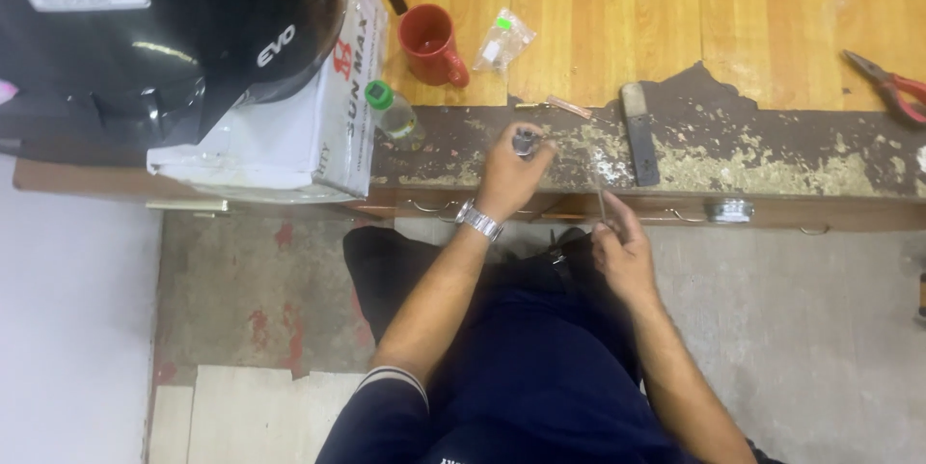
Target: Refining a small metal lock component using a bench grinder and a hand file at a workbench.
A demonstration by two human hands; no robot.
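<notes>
Left hand [509, 170], grip closed on small metal part [524, 143], braced over worn table [772, 150] edge for support. Right hand [622, 252] pinching thin rod [603, 205] upright, ready alongside.

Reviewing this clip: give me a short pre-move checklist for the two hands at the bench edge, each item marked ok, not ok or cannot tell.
1. Left hand grips the small metal part over the worn bench edge: ok.
2. Right hand pinches the thin metal tool: ok.
3. Tool tip meets the part: not ok, they are apart.
4. What kind of part it is: cannot tell, too small.
5. Red mug and small bottle stand away from both hands: ok.
6. Red-handled pliers lie far off to the right, not within easy reach: not ok.
</notes>
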